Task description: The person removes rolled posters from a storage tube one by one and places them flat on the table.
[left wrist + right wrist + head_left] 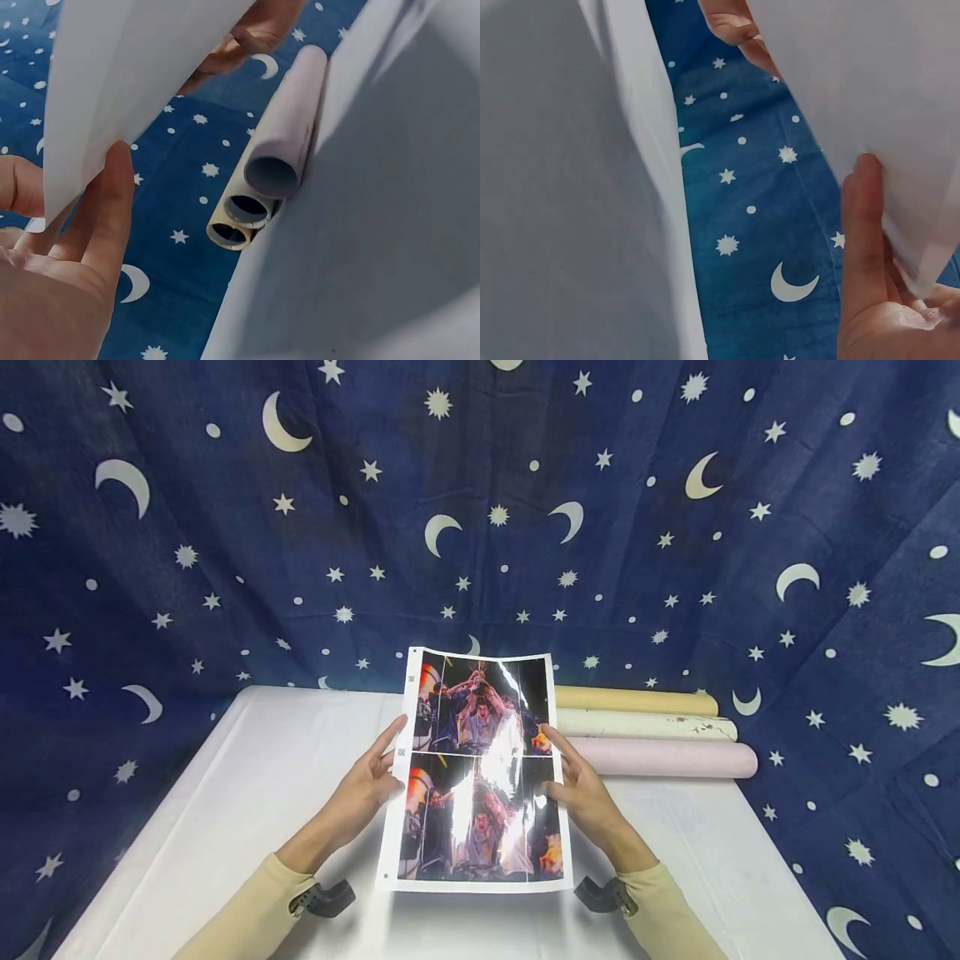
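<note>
A glossy printed photo sheet [450,810] is held up above the white table, its printed side towards the head camera. It carries the same picture twice, one above the other, inside a white border, with bright glare across the middle. My left hand [365,789] pinches its left edge and my right hand [588,789] pinches its right edge, thumbs in front and fingers behind. In the left wrist view the plain white back of the sheet [127,82] shows, with fingers [112,202] against it. The right wrist view shows a finger [864,225] pressed on the back too.
Three rolls lie side by side at the table's back right: a yellow roll [637,700], a white flowered roll [660,725] and a pink roll [675,758]. Behind the white table [247,793] hangs a dark blue curtain [480,468] with moons and stars.
</note>
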`<state>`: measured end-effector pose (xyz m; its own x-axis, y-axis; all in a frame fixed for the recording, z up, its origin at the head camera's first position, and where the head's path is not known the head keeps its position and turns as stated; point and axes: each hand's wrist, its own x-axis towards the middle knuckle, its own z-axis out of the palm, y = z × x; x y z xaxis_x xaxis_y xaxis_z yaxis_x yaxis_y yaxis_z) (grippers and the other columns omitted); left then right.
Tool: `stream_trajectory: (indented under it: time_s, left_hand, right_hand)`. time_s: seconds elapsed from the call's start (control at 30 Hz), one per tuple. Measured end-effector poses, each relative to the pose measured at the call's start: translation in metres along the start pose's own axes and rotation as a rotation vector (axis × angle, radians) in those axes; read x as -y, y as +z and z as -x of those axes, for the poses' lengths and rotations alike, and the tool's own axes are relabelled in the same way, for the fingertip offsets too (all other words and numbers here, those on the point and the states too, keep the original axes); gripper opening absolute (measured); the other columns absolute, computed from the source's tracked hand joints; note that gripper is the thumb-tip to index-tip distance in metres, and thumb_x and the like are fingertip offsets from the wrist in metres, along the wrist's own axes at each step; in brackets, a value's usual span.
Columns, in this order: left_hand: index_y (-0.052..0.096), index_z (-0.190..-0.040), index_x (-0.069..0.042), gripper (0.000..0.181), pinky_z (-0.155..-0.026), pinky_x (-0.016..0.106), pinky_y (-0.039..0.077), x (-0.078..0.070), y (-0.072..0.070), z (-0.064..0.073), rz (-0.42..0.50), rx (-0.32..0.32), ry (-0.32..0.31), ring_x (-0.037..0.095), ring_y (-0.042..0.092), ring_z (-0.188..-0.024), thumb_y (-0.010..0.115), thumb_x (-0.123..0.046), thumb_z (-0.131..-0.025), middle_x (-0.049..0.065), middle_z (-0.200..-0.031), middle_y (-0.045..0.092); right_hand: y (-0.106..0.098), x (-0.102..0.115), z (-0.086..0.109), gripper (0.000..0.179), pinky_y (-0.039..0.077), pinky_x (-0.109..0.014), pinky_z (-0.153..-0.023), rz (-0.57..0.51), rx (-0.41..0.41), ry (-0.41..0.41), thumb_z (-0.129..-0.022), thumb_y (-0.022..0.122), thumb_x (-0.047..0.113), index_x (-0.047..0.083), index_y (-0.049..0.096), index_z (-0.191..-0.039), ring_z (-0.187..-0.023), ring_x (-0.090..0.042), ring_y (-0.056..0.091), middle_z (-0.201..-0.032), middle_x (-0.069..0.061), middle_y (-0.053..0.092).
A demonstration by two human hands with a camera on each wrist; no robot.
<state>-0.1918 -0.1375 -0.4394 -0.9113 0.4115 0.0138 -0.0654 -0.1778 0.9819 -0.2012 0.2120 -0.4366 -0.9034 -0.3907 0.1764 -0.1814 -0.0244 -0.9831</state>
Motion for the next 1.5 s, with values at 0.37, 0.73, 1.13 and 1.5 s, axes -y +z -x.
stream_trajectory:
  time_s: [0.37,0.73,1.13,1.5]
  left_hand:
    - [0.016,-0.158,-0.017,0.084,-0.101,0.028,0.05,0.006,-0.001,0.002,0.001,0.028,0.012,0.015,0.055,-0.129,0.045,0.011,-0.084,0.015,-0.159,0.031]
    - [0.018,-0.157,-0.032,0.09,-0.104,0.035,0.048,-0.001,-0.001,0.006,0.048,0.09,-0.041,0.022,0.05,-0.134,0.047,0.011,-0.084,0.014,-0.16,0.029]
    - [0.009,-0.158,-0.012,0.088,-0.105,0.026,0.047,-0.002,-0.002,0.005,0.065,0.129,-0.04,0.011,0.053,-0.129,0.044,0.013,-0.082,0.019,-0.16,0.027]
    - [0.013,-0.159,-0.023,0.09,-0.108,0.03,0.044,0.006,-0.008,0.003,-0.087,0.041,-0.004,0.034,0.033,-0.146,0.048,0.01,-0.082,0.012,-0.162,0.026]
  right_hand:
    - [0.001,0.0,0.003,0.092,0.019,-0.037,-0.123,-0.079,0.03,-0.004,-0.077,0.053,-0.015,0.005,0.012,-0.157,-0.153,-0.024,0.009,-0.166,-0.014,0.002]
    - [0.0,0.001,0.003,0.093,0.027,-0.016,-0.115,-0.073,0.049,-0.005,-0.075,0.052,-0.015,0.007,0.015,-0.157,-0.153,-0.031,-0.005,-0.166,-0.012,0.003]
    - [0.002,0.005,0.002,0.094,0.054,-0.027,-0.094,-0.105,0.106,0.083,-0.076,0.045,-0.018,0.012,0.011,-0.158,-0.119,-0.008,0.057,-0.165,-0.018,0.005]
    - [0.008,0.004,-0.003,0.095,0.049,-0.022,-0.1,-0.009,0.036,0.042,-0.076,0.052,-0.015,0.016,0.015,-0.158,-0.132,0.001,0.043,-0.166,-0.01,0.007]
